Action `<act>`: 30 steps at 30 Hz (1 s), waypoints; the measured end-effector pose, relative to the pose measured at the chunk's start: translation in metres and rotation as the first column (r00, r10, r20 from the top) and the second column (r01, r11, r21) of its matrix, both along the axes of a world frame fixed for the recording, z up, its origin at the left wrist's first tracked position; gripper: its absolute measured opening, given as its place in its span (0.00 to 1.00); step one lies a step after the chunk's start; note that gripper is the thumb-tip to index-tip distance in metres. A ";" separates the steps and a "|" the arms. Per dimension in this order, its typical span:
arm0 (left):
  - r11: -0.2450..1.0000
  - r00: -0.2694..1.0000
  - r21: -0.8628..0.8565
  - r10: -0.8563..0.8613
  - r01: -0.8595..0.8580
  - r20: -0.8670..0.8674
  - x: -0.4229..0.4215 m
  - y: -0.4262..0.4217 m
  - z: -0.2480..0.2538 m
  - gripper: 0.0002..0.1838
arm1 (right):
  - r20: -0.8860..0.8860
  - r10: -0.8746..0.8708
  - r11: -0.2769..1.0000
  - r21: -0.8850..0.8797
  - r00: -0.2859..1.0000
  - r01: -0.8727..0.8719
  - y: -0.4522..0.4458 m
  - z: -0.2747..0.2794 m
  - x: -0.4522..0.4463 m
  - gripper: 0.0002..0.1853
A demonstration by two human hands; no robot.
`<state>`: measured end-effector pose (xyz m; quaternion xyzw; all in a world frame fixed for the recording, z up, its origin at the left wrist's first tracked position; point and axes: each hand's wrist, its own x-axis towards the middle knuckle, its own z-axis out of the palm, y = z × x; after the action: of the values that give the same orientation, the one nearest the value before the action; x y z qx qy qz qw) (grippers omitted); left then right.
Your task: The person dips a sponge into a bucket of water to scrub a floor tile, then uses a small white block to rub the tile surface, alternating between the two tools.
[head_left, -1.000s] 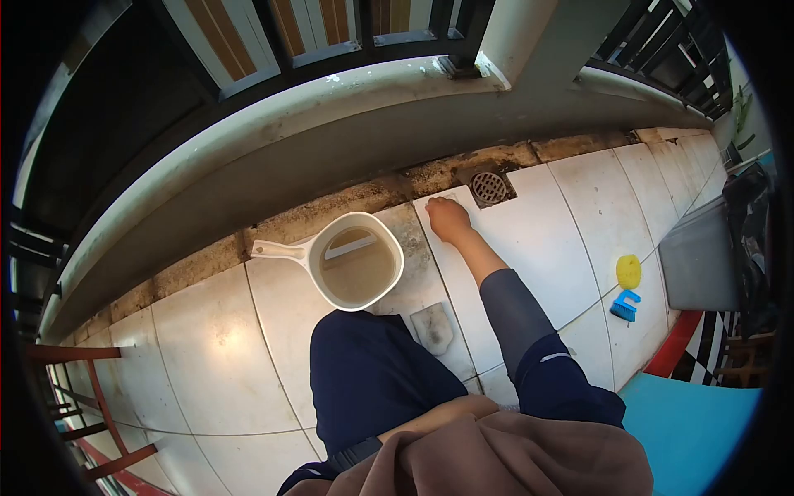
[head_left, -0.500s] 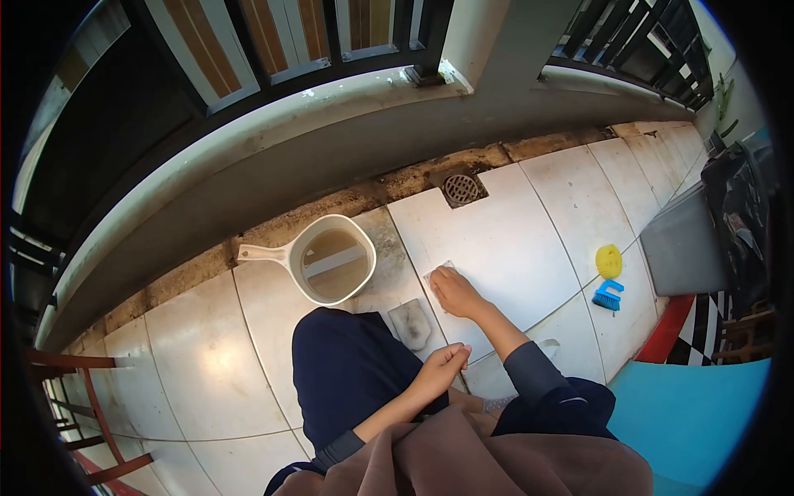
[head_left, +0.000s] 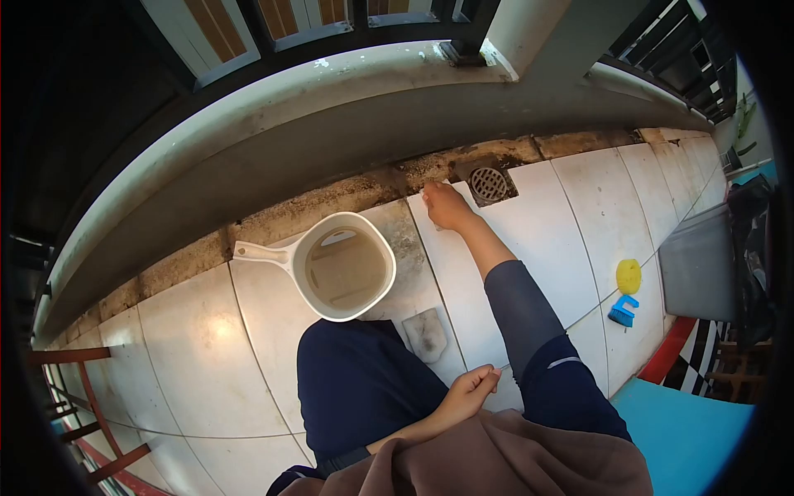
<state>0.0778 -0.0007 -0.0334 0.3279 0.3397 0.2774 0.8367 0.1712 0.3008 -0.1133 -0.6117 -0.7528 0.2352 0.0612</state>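
Observation:
My right hand (head_left: 447, 207) is closed and pressed to the white floor tile, just left of the round drain grate (head_left: 488, 183). A small pale edge shows under its fingers, too hidden to name. My left hand (head_left: 474, 390) is curled into a loose fist near my lap, and what it holds, if anything, cannot be made out. To the left stands a white dipper (head_left: 346, 266) with cloudy water in it, its handle pointing left. A flat, grey-stained piece (head_left: 426, 335) lies on the tiles between the dipper and my left hand.
A yellow sponge (head_left: 628, 276) and a blue brush (head_left: 624, 312) lie at the right, near a grey bin (head_left: 701, 263). A low wall (head_left: 314, 140) with a dirty edge runs behind. Red metal legs (head_left: 103, 413) stand at left, a blue surface (head_left: 686, 430) at lower right.
From half a second ago, my right hand has moved forward across the tile, away from my body, to beside the drain. My left hand stays closed near my lap. The view has shifted slightly.

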 end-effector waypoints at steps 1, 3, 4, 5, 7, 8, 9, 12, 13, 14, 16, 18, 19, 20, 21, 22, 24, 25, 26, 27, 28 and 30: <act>1.000 1.000 0.005 -0.002 0.002 -0.010 -0.001 0.003 0.000 0.19 | -0.013 -0.002 0.999 0.039 1.000 0.003 0.002 -0.004 -0.001 0.08; 1.000 1.000 0.018 -0.011 0.012 -0.028 -0.002 0.002 0.001 0.19 | -0.036 -0.011 0.993 0.120 0.999 0.015 -0.001 -0.010 -0.001 0.07; 0.999 1.000 0.039 0.003 -0.001 -0.029 -0.002 0.003 0.001 0.19 | -0.012 -0.013 0.998 0.068 1.000 0.014 -0.003 -0.006 -0.001 0.07; 0.998 0.999 0.061 0.021 -0.019 -0.031 -0.002 0.004 0.000 0.19 | 0.011 -0.010 1.000 0.018 1.000 0.010 -0.007 -0.002 -0.001 0.08; 0.996 0.997 0.074 0.044 -0.040 -0.057 -0.005 0.005 0.000 0.19 | 0.034 0.026 0.999 -0.036 0.999 -0.025 -0.019 0.002 -0.004 0.09; 0.997 0.996 0.065 0.041 -0.036 -0.076 -0.007 0.006 0.000 0.19 | 0.040 0.050 0.998 -0.038 0.998 -0.049 -0.027 0.000 -0.002 0.09; 0.998 0.995 0.058 0.035 -0.029 -0.089 -0.007 0.007 0.000 0.19 | 0.052 0.071 0.997 -0.038 0.996 -0.069 -0.036 -0.001 0.002 0.10; 0.996 0.996 0.080 0.049 -0.044 -0.068 -0.004 0.005 -0.005 0.19 | 0.041 0.102 0.995 0.016 0.994 -0.103 -0.076 -0.003 0.009 0.09; 0.995 0.997 0.088 0.055 -0.050 -0.059 -0.003 0.004 -0.006 0.19 | 0.037 0.110 0.994 0.012 0.993 -0.111 -0.090 -0.002 0.011 0.09; 0.993 0.997 0.108 0.061 -0.055 -0.048 -0.004 0.005 -0.003 0.18 | 0.034 0.116 0.993 0.008 0.993 -0.116 -0.106 -0.002 0.012 0.09; 0.995 0.997 0.087 0.047 -0.042 -0.066 -0.005 0.002 -0.007 0.18 | 0.039 0.132 0.991 0.005 0.990 -0.132 -0.140 -0.001 0.016 0.09; 0.997 0.996 0.069 0.051 -0.046 -0.077 -0.007 0.002 0.002 0.18 | 0.034 0.143 0.990 -0.004 0.989 -0.143 -0.174 0.006 0.017 0.08; 0.997 0.996 0.067 0.053 -0.048 -0.066 -0.007 0.001 0.002 0.18 | 0.018 0.144 0.990 -0.002 0.989 -0.144 -0.187 0.008 0.018 0.08; 0.996 0.997 0.067 0.055 -0.052 -0.056 -0.006 0.001 0.003 0.18 | 0.002 0.146 0.989 0.003 0.989 -0.146 -0.198 0.009 0.020 0.08; 0.996 0.997 0.068 0.059 -0.056 -0.044 -0.006 0.001 0.002 0.18 | -0.014 0.149 0.989 0.009 0.989 -0.149 -0.202 0.009 0.021 0.07; 0.995 0.997 0.080 0.061 -0.058 -0.039 -0.004 0.000 0.001 0.18 | -0.030 0.140 0.990 0.009 0.990 -0.140 -0.201 0.010 0.021 0.07; 0.993 0.997 0.098 0.066 -0.063 -0.036 0.000 -0.003 -0.003 0.18 | -0.028 0.145 0.989 0.031 0.989 -0.145 -0.195 0.009 0.019 0.07; 0.993 0.998 0.103 0.057 -0.053 -0.040 0.000 -0.004 -0.003 0.18 | -0.030 0.146 0.989 0.036 0.989 -0.145 -0.191 0.009 0.018 0.07; 0.993 0.998 0.108 0.048 -0.043 -0.044 0.000 -0.004 0.000 0.18 | -0.032 0.146 0.988 0.045 0.989 -0.145 -0.185 0.007 0.016 0.07; 0.993 0.998 0.115 0.039 -0.034 -0.045 0.000 -0.004 0.002 0.18 | -0.032 0.147 0.988 0.054 0.989 -0.145 -0.175 0.006 0.015 0.07; 0.995 0.999 0.098 0.022 -0.018 -0.043 0.001 -0.004 0.004 0.18 | -0.032 0.146 0.988 0.061 0.989 -0.144 -0.165 0.004 0.014 0.07; 0.998 0.999 0.065 -0.008 0.011 -0.041 0.000 -0.004 0.008 0.19 | -0.024 0.133 0.990 0.043 0.991 -0.132 -0.138 0.006 0.008 0.07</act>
<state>0.0775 -0.0052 -0.0255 0.3625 0.3460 0.2776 0.8196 0.1790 0.1627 -0.1071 -0.5559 -0.7955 0.2314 0.0681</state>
